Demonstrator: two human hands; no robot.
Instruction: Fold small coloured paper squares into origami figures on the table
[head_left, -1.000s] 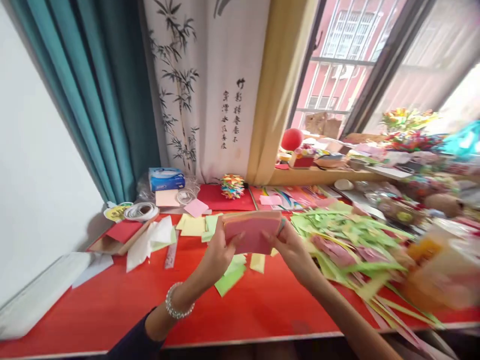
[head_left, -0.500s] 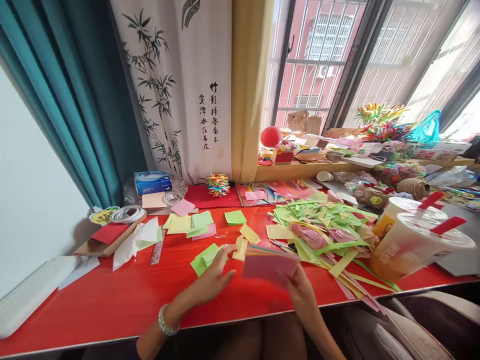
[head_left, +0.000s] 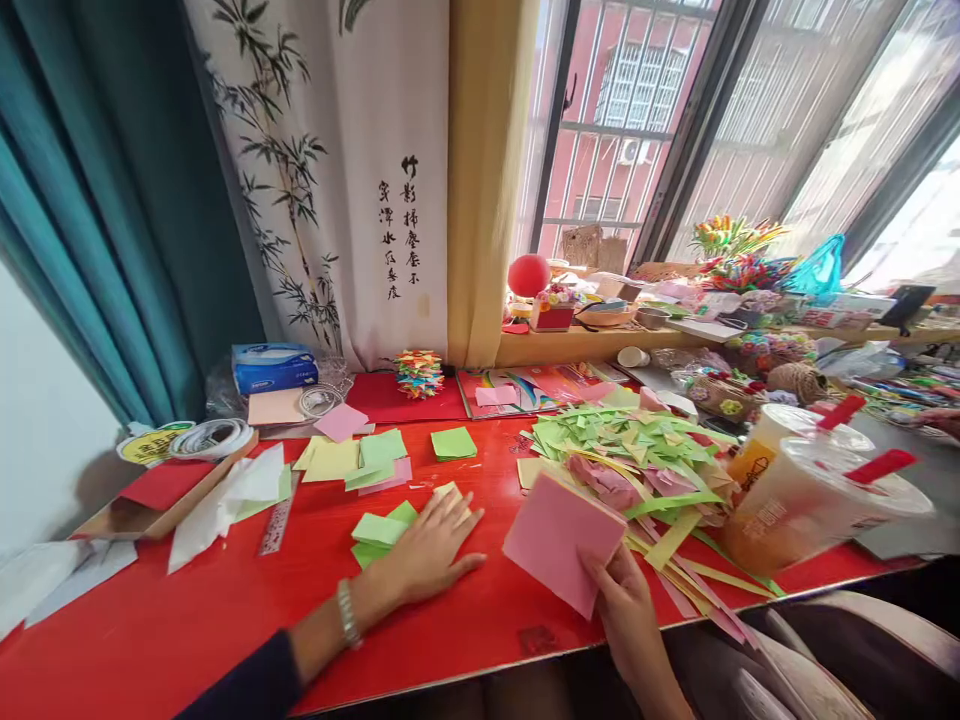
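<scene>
My right hand (head_left: 619,590) grips a squarish stack of paper sheets (head_left: 559,540) by its lower right corner, thumb on the pink top sheet. My left hand (head_left: 439,540) lies palm down with fingers spread, over yellow paper slips (head_left: 448,490) that it mostly hides. Just left of its fingers are light and bright green paper pieces (head_left: 381,530). Beyond it sit a green square stack (head_left: 454,443) and overlapping yellow sheets (head_left: 330,460), with light green and pink ones beside them.
A heap of green paper scraps (head_left: 622,440) and long strips covers the right side. Two drink cups (head_left: 802,500) with red straws stand beside it. A ruler (head_left: 279,515) and a cardboard tray (head_left: 169,515) lie left. Another person's hand (head_left: 941,420) shows at the right edge.
My left hand has lowered onto the yellow slips, flattening its fingers. My right hand has tilted the paper stack so its pink face shows. The view has shifted slightly right.
</scene>
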